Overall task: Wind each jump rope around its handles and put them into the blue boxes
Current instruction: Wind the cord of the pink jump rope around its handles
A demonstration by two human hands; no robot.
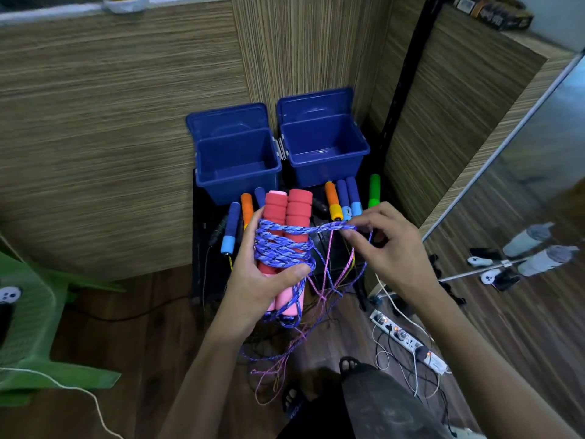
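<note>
My left hand (269, 274) grips a pair of red and pink foam handles (289, 213) held upright side by side, with blue patterned rope (278, 248) wound several times around them. My right hand (389, 245) pinches the free stretch of that rope to the right of the handles. Loose loops of blue and pink rope (300, 337) hang down toward the floor. Two open blue boxes, one on the left (237, 185) and one on the right (326, 172), stand empty behind the handles on a dark stand.
More jump ropes lie on the stand: blue and orange handles at left (234, 223), orange, blue and green handles at right (345, 198). A power strip (402, 337) with cables lies on the floor at right. A green plastic chair (34, 318) stands at left. Wood-panelled walls surround the stand.
</note>
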